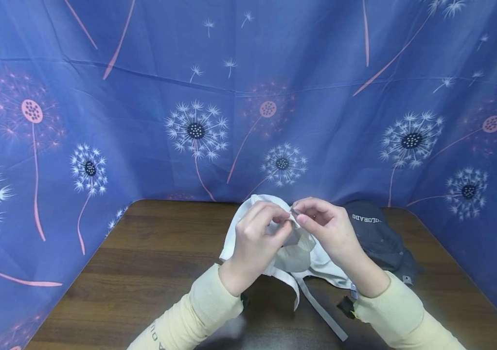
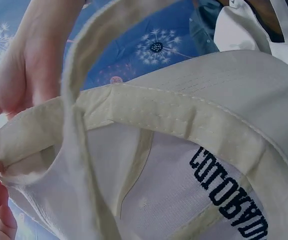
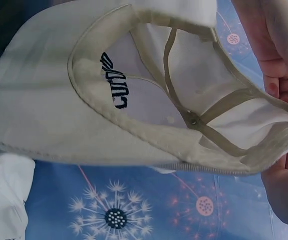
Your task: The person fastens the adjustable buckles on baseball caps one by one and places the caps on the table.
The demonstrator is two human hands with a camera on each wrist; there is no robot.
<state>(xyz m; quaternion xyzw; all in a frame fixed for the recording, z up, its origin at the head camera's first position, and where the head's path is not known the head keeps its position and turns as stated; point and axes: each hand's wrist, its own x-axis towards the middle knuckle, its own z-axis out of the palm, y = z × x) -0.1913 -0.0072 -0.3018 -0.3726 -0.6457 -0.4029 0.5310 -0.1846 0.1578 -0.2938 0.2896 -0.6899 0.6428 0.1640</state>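
Both hands meet at the back edge of a cream-white baseball cap [image 1: 294, 258], raised over the table with its inside showing. The fingers of my left hand [image 1: 257, 236] pinch this edge. Thumb and finger of my right hand [image 1: 329, 228] pinch the edge too, where a small dark, metallic-looking piece [image 1: 294, 212] shows at the fingertips. In the left wrist view, dark block lettering [image 2: 229, 192] appears reversed inside the crown, and a loose pale strap [image 2: 78, 135] crosses in front. The right wrist view shows the brim [image 3: 38, 95] and the inner seams.
More white fabric [image 1: 329, 270] lies under the hands, with a long grey strap [image 1: 325, 313] trailing toward the front. A dark grey cap [image 1: 375, 238] with white "COLORADO" lettering lies at the right. A blue dandelion-print cloth [image 1: 340, 131] stands behind the brown wooden table [image 1: 143, 257].
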